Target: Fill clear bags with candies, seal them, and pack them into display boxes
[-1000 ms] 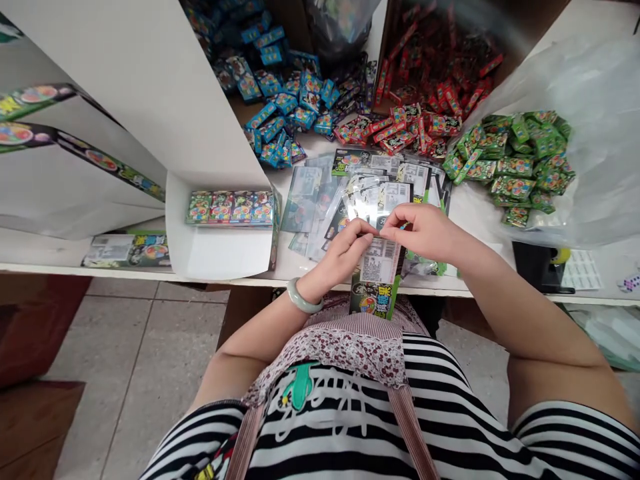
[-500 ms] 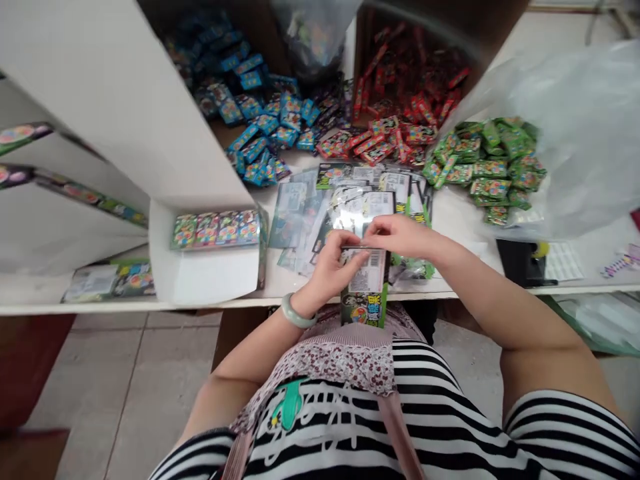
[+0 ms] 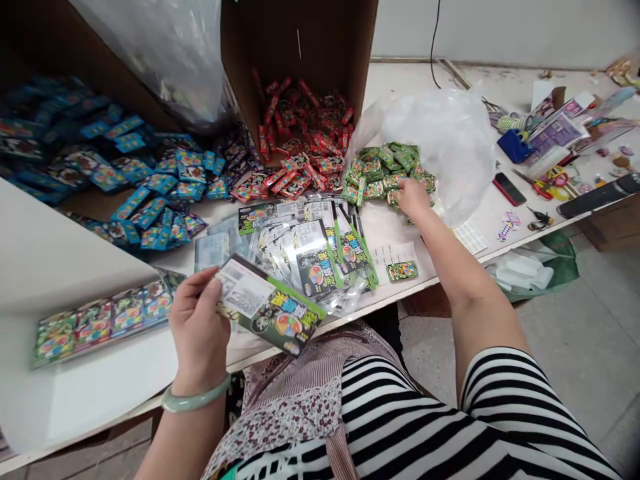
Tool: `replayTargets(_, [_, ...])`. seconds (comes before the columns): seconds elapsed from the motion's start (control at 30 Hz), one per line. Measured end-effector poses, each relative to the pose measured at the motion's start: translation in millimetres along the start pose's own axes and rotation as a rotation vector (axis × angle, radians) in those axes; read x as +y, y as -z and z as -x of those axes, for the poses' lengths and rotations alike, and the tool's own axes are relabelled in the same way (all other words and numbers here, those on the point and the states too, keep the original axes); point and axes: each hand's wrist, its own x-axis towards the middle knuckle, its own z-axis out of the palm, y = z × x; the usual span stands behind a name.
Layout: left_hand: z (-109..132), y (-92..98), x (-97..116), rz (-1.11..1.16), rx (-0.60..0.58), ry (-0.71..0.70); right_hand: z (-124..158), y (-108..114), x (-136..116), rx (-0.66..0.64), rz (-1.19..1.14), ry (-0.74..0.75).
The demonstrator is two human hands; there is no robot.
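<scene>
My left hand is shut on a long printed card with a green border and a black, colourful front, lifting it above the table's front edge. My right hand reaches far forward, its fingertips at the edge of a heap of small green packets. I cannot tell whether those fingers have hold of a packet. A loose layer of similar cards in clear sleeves lies on the table between my hands. One small green packet lies alone on a white sheet near my right forearm.
Blue packets spread from a cardboard box at left, and red packets from another at centre. A clear plastic bag billows behind the green heap. A white tray holds a row of packets. Scissors and a black phone lie at right.
My view has swung left and up. The card has left my right hand and moved left in my left hand, and my right hand has moved forward to the green packets.
</scene>
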Motion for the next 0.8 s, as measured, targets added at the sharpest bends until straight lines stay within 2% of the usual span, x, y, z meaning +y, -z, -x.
replayTargets(0.03, [-4,-0.2,-2,0.082,0.031,0.034,-14,0,16,0.061,0.079,-0.025])
replayTargets(0.1, [-8,-3.7,-7,0.188,0.054,0.089,-32,-4,40,0.1,0.141,-0.042])
replayTargets(0.2, [-9,-7.8,-17,0.228,0.038,0.169,-40,-13,56,0.096,0.107,-0.049])
replayTargets(0.3, [-9,0.0,-32,0.131,-0.025,0.208,-34,-15,62,0.097,-0.092,-0.057])
replayTargets(0.4, [-11,17.9,-48,-0.107,-0.152,0.12,-19,-12,62,0.063,-0.342,-0.048])
replayTargets(0.53, [-16,38.1,-58,-0.583,-0.33,-0.086,12,-12,45,-0.061,-0.478,0.024])
replayTargets(0.63, [-18,38.1,-49,-0.849,-0.39,-0.365,40,-17,17,-0.131,-0.54,0.227])
replayTargets(0.7, [-20,29.5,-39,-0.938,-0.508,-0.523,61,-23,-6,-0.051,-0.475,0.408])
replayTargets(0.77, [-24,17.0,-32,-1.02,-0.702,-0.581,82,-31,-27,0.047,-0.337,0.586])
replayTargets(0.8, [-25,10.6,-29,-1.061,-0.781,-0.576,93,-35,-36,0.051,-0.27,0.672])
